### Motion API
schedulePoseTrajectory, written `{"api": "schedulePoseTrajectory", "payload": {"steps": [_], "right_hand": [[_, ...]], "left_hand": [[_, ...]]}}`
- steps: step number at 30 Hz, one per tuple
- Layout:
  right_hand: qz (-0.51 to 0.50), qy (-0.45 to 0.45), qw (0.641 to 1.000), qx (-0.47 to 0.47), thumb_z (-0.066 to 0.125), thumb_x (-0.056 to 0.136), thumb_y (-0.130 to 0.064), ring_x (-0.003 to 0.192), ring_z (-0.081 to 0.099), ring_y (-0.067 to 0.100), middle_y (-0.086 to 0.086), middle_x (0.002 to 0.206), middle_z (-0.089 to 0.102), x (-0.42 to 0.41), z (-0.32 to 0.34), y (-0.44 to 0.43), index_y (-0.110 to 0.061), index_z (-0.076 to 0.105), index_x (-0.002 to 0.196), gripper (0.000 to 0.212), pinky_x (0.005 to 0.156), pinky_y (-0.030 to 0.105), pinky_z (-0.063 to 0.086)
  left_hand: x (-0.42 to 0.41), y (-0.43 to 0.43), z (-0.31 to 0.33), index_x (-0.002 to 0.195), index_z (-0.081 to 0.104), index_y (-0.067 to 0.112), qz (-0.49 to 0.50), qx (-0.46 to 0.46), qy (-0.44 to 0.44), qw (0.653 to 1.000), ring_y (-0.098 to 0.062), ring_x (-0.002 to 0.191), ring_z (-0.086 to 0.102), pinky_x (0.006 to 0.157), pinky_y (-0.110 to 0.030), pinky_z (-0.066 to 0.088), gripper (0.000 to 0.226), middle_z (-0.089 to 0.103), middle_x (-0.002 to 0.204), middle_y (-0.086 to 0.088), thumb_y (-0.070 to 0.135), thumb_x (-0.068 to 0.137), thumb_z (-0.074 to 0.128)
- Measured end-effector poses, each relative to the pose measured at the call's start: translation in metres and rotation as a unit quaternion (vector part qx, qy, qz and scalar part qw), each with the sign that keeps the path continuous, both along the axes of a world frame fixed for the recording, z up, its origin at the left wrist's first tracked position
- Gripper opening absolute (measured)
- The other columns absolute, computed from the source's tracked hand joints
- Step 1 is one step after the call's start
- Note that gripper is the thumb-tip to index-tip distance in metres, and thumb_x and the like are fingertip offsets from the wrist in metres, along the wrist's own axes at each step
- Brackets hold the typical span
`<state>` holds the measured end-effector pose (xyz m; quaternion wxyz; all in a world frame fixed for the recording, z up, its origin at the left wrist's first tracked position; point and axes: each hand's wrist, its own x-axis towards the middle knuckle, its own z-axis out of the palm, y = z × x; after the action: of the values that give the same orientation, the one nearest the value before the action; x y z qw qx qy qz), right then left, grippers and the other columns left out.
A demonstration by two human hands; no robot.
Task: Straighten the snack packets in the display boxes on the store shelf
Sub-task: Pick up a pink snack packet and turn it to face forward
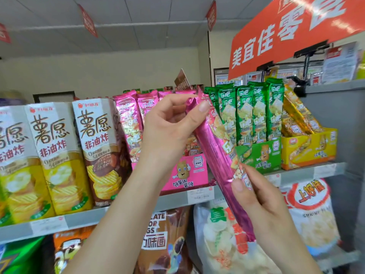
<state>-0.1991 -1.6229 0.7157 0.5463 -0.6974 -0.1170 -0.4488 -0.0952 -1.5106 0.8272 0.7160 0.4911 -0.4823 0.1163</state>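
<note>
A long pink snack packet [215,153] is held slanted in front of the shelf, clear of its box. My left hand [169,125] pinches its top end between thumb and fingers. My right hand [256,196] grips its lower part from the right. Behind it stands the pink display box [189,173] with several more pink packets [128,119] upright inside. To the right are a green display box [260,155] holding upright green packets [254,109] and a yellow display box [308,147] whose gold packets [296,113] lean to the right.
Tall potato chip cartons [55,155] fill the shelf to the left. The grey shelf edge [88,216] carries price tags. Large snack bags [312,212] sit on the shelf below. An orange sign [286,36] hangs overhead at the right.
</note>
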Motion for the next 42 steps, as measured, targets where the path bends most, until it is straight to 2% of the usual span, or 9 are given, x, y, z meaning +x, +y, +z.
{"api": "schedulePoseTrajectory", "payload": {"steps": [5,8,11,17,22,27,32,36,42], "right_hand": [[0.029,0.027,0.999,0.009,0.059,0.082,-0.048,0.094,0.065,-0.009,-0.026,0.105,0.071,-0.008,-0.001,0.006,-0.059,0.065,0.106,0.027,0.075,0.003,0.046],[0.097,0.066,0.99,0.076,0.071,0.075,-0.049,0.065,0.067,-0.006,-0.02,0.076,0.073,-0.018,0.0,0.008,-0.058,0.07,0.094,0.021,0.056,0.007,0.049],[0.183,0.139,0.967,0.109,0.077,0.053,-0.073,0.049,0.061,0.0,-0.004,0.071,0.07,-0.025,-0.005,0.003,-0.04,0.07,0.115,0.07,0.045,0.012,0.045],[0.055,0.103,0.992,0.047,0.07,0.068,-0.064,0.05,0.055,0.011,-0.004,0.061,0.062,-0.02,-0.011,0.009,-0.045,0.063,0.118,0.054,0.047,0.023,0.045],[-0.175,0.034,0.984,-0.011,0.063,0.069,-0.064,0.085,0.066,-0.004,-0.029,0.105,0.065,-0.007,-0.023,0.024,-0.072,0.046,0.115,0.049,0.072,0.011,0.05],[-0.249,0.019,0.967,-0.044,0.065,0.069,-0.063,0.103,0.06,-0.008,-0.032,0.117,0.058,0.0,-0.032,0.029,-0.068,0.039,0.125,0.062,0.081,0.009,0.047],[-0.012,0.107,0.994,0.021,0.069,0.069,-0.068,0.081,0.07,0.007,-0.016,0.105,0.068,-0.011,-0.035,0.02,-0.062,0.045,0.123,0.06,0.071,0.02,0.054],[0.198,0.154,0.956,0.154,0.068,0.068,-0.074,0.066,0.069,0.031,0.016,0.084,0.071,-0.021,-0.038,0.015,-0.039,0.066,0.115,0.058,0.067,0.038,0.058],[-0.059,0.083,0.994,0.033,0.059,0.083,-0.058,0.066,0.062,0.0,-0.01,0.08,0.065,-0.016,-0.047,0.024,-0.058,0.059,0.112,0.029,0.059,0.015,0.049]], "left_hand": [[0.0,0.0,-0.008,0.066,0.07,0.025,-0.011,-0.025,0.043,0.999,-0.008,0.058,0.055,0.059,-0.029,0.051,0.013,0.063,0.064,0.009,0.035,0.074,0.075],[0.001,0.002,-0.01,0.06,0.069,0.024,-0.016,-0.051,0.062,0.997,-0.006,0.055,0.051,0.055,-0.025,0.046,0.018,0.061,0.059,0.01,0.038,0.072,0.073],[0.003,0.003,-0.015,0.057,0.069,0.026,-0.011,-0.059,0.055,0.997,-0.009,0.056,0.047,0.059,-0.029,0.039,0.022,0.059,0.057,0.011,0.04,0.073,0.073],[-0.001,0.003,-0.029,0.076,0.071,0.035,-0.053,-0.02,0.064,0.996,-0.004,0.067,0.057,0.064,-0.028,0.047,0.005,0.063,0.072,0.015,0.036,0.075,0.076],[-0.013,-0.007,-0.061,0.105,0.055,0.047,0.005,-0.001,0.128,0.992,0.0,0.103,0.066,0.089,-0.025,0.055,0.061,0.072,0.099,0.022,0.045,0.053,0.087],[-0.024,-0.011,-0.078,0.108,0.059,0.014,-0.066,0.018,0.149,0.986,-0.008,0.075,0.068,0.064,-0.022,0.053,0.045,0.074,0.086,0.002,0.02,0.07,0.082],[-0.027,-0.004,-0.08,0.117,0.059,0.006,-0.111,-0.007,0.185,0.976,-0.027,0.089,0.065,0.078,-0.038,0.055,0.042,0.072,0.099,-0.012,0.018,0.079,0.071],[-0.029,-0.005,-0.082,0.14,0.041,-0.001,-0.2,-0.032,0.28,0.939,-0.039,0.101,0.056,0.091,-0.048,0.049,0.06,0.057,0.12,-0.032,0.012,0.084,0.059],[-0.033,-0.013,-0.094,0.097,0.066,0.024,-0.102,0.019,0.168,0.98,-0.008,0.074,0.059,0.066,-0.021,0.049,0.032,0.067,0.084,0.004,0.044,0.074,0.071]]}}
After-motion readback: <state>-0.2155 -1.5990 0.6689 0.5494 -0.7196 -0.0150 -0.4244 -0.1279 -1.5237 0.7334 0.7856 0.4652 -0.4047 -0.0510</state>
